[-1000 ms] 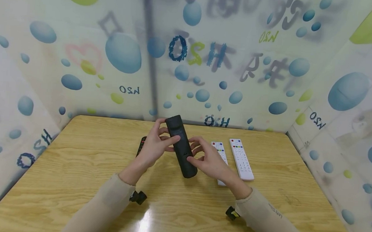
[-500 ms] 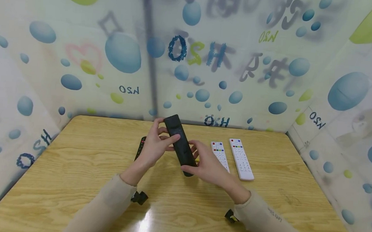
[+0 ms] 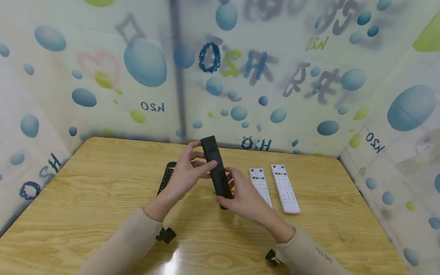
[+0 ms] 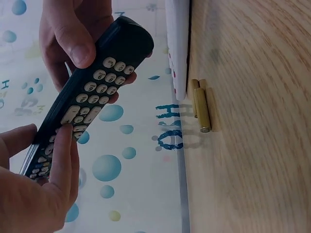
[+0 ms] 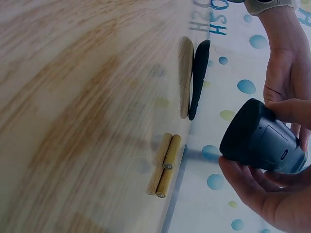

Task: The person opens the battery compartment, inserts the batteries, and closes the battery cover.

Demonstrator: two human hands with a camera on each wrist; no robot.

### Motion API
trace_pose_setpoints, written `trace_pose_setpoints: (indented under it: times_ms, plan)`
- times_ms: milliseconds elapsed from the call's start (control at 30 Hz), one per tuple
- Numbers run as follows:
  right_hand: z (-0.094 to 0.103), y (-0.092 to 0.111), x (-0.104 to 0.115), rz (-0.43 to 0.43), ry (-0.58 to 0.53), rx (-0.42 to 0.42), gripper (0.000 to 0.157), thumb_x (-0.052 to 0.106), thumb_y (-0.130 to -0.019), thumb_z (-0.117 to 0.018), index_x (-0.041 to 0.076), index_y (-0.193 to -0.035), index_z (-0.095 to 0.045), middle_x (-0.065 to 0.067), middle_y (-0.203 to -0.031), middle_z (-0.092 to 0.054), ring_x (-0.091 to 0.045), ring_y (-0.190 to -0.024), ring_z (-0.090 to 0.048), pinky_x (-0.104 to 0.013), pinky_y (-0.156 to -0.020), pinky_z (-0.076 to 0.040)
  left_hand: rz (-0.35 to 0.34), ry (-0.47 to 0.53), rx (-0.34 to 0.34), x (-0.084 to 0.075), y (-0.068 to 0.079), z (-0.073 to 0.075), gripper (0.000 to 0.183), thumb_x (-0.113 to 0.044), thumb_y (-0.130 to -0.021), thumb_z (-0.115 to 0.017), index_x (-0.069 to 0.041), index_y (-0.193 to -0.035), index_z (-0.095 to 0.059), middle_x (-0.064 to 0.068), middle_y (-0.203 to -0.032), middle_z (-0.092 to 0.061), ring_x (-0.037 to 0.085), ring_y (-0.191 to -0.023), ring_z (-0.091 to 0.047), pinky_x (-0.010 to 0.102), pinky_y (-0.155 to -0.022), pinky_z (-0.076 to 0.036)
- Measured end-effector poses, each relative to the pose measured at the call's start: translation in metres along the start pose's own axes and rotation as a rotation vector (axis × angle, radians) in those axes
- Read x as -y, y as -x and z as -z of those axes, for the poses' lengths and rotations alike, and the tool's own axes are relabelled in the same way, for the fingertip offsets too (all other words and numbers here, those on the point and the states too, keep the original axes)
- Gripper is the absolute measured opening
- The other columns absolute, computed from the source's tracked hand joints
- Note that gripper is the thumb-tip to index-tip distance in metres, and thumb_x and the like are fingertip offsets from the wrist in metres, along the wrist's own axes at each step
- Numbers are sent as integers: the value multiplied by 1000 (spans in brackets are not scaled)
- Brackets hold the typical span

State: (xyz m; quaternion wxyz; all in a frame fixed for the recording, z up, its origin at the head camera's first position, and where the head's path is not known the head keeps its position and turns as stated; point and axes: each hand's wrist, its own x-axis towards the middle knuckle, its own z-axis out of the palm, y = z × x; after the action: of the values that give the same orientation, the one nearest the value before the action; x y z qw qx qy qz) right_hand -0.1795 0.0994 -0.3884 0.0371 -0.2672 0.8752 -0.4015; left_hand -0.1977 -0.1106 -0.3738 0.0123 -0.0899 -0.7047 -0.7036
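Both hands hold a black remote control [image 3: 221, 181] above the table, tilted, its near end lower and to the right. My left hand [image 3: 188, 169] pinches the upper part, thumb on the back. The right hand [image 3: 247, 199] grips the lower end between thumb and fingers. Pale buttons on the remote [image 4: 104, 82] show in the left wrist view, where left fingertips touch the button face. In the right wrist view the remote's end and its battery cover [image 5: 277, 143] are seen; the cover is in place. Two gold batteries [image 5: 171, 153] lie on the table below.
A second black remote [image 3: 166, 176] lies on the wooden table [image 3: 109, 190], partly behind the left hand. To the right lie two white remotes, a nearer one [image 3: 260, 184] partly hidden by the right hand and another [image 3: 285, 188] beyond it. A patterned wall sheet [image 3: 222, 92] stands behind.
The right thumb has moved down to the remote's lower end. Both hands have turned the remote so it looks narrower from the head view, and its top has shifted slightly right.
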Motion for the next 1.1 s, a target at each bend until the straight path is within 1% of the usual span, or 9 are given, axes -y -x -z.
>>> trace_pose_setpoints:
  times_ms: [133, 233, 333, 500, 600, 733, 900, 1100]
  plan:
    - [0, 0, 1, 9, -53, 6, 74, 18, -92, -78, 4, -153, -38, -7, -122, -56, -22, -104, -57, -33, -75, -57, 2, -46, 40, -2, 0, 0, 63, -15, -99, -72, -14, -153, -40, 19, -125, -58, 32, -107, -66, 44, -85, -60]
    - [-1, 0, 1, 12, -117, 12, 72, 15, -95, -75, 5, -155, -36, -9, -125, -55, -26, -107, -58, -32, -78, -58, 13, -72, 64, -2, 1, 0, 61, -16, -100, -71, -14, -154, -41, 17, -129, -59, 32, -113, -64, 45, -90, -58]
    - [-1, -1, 1, 7, -185, 25, 70, 15, -98, -72, 7, -156, -33, -13, -129, -54, -28, -110, -59, -34, -81, -60, 22, -83, 88, -2, 3, 0, 60, -16, -101, -69, -15, -154, -41, 17, -133, -58, 34, -119, -60, 46, -93, -56]
    - [0, -1, 3, -11, -274, 58, 70, 18, -100, -70, 9, -157, -30, -13, -136, -53, -27, -115, -59, -37, -87, -59, 23, -57, 120, -1, 3, 0, 62, -15, -101, -68, -15, -156, -39, 20, -137, -57, 36, -123, -59, 46, -97, -55]
    - [-1, -1, 4, -13, -301, 70, 70, 18, -101, -69, 9, -157, -30, -13, -137, -53, -27, -117, -59, -38, -88, -59, 24, -31, 128, 0, 3, -1, 63, -13, -101, -69, -15, -156, -38, 21, -138, -57, 37, -124, -59, 45, -96, -55]
    - [-1, 0, 3, -5, -327, 80, 68, 16, -101, -68, 8, -157, -30, -14, -138, -54, -27, -119, -60, -38, -90, -58, 25, -18, 124, 1, 4, -3, 62, -12, -100, -70, -17, -155, -40, 21, -136, -56, 37, -122, -60, 45, -95, -56]
    - [-2, 0, 3, 21, -333, 96, 69, 18, -101, -68, 10, -158, -29, -15, -139, -55, -27, -121, -60, -37, -91, -58, 26, -33, 105, 0, 5, -4, 63, -15, -98, -72, -18, -154, -43, 20, -134, -56, 36, -120, -60, 47, -95, -56]
    - [1, 1, 3, 32, -321, 117, 68, 17, -102, -68, 13, -158, -30, -11, -137, -57, -25, -121, -61, -36, -92, -57, 54, -72, 64, 3, 2, -4, 66, -18, -96, -76, -15, -153, -43, 20, -131, -57, 36, -117, -61, 53, -94, -55]
